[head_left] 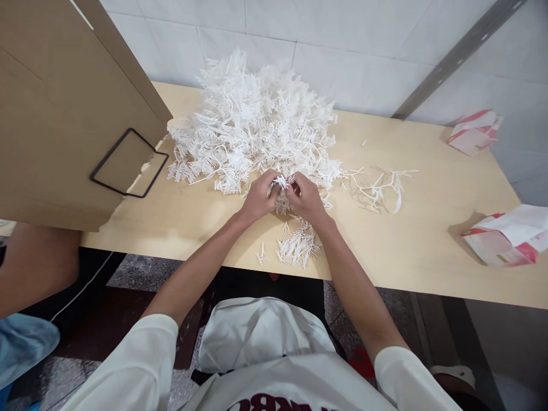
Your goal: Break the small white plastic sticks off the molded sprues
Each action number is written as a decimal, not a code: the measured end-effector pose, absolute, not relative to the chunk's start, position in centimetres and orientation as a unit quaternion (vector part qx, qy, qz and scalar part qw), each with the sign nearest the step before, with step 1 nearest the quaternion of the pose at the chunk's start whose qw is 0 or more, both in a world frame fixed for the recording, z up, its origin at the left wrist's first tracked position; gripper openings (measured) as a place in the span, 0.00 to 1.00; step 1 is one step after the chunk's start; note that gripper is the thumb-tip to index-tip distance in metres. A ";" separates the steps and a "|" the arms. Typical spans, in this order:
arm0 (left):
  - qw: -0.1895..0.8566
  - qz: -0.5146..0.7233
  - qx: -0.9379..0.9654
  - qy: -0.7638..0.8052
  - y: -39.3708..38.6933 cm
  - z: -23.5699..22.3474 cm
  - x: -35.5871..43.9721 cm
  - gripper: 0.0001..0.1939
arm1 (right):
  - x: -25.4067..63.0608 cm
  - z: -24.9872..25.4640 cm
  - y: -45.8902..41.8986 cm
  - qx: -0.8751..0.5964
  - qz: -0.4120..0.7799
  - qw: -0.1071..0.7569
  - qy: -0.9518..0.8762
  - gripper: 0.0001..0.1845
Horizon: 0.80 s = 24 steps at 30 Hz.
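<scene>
Both my hands meet at the front of a big heap of white branched plastic pieces. Between the fingertips is a small white branched piece. My left hand pinches it from the left, and my right hand grips it from the other side. Below my right wrist lies a small pile of thin white bits, with a few loose ones to its left. Bare white stems lie tangled on the table to the right of the heap.
A cardboard sheet stands at the left, with a black wire frame against it. Two red-and-white paper packets sit on the right of the wooden table. A tiled wall bounds the back. Another person's arm shows at left.
</scene>
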<state>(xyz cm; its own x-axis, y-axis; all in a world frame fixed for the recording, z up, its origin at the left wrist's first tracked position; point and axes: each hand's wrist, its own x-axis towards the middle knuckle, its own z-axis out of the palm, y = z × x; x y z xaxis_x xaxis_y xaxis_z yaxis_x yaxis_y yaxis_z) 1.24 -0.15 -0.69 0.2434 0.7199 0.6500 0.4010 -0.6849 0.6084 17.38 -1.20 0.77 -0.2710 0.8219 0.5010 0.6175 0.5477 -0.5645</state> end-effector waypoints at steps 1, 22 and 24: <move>0.152 0.487 0.781 0.361 -0.1 -0.8 1.2 0.07 | 17.5 0.7 -1.1 -0.461 0.125 0.389 -0.788 0.10; -0.022 0.462 0.789 0.406 0.0 -2.0 1.3 0.14 | 15.9 -0.2 -2.0 -0.502 0.056 0.484 -0.715 0.09; 0.015 0.466 0.788 0.402 0.0 -1.8 1.3 0.13 | 15.8 0.2 -2.2 -0.496 0.094 0.516 -0.692 0.05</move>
